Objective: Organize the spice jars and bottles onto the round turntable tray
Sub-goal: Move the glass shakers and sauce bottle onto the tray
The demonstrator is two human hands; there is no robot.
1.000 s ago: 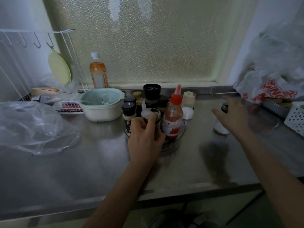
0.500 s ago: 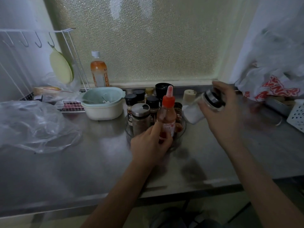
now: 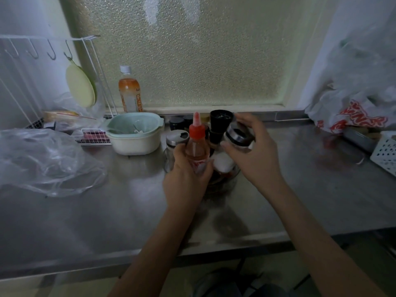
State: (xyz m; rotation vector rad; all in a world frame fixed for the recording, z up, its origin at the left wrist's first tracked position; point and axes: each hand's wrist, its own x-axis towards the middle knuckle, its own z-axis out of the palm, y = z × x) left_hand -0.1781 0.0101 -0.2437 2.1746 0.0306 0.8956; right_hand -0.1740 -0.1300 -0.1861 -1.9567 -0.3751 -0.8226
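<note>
The right hand (image 3: 255,155), which a second ago was reaching far right, is now lowering a gripped steel-capped salt shaker (image 3: 232,146) onto the crowded turntable tray (image 3: 232,179) beside the left hand (image 3: 188,179), which is steadying the red-capped sauce bottle (image 3: 196,144)

Home kitchen: steel counter (image 3: 107,211), frosted window (image 3: 192,50), wire dish rack (image 3: 42,46), colander bowl (image 3: 135,136), spice jars (image 3: 176,139), plastic bags (image 3: 42,159) lying around.

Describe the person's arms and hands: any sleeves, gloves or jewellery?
Both forearms are bare up to the frame edge, with no sleeves in view. The left hand and right hand are ungloved; no rings, watch or bracelets show, though the dim light could hide small details.
</note>
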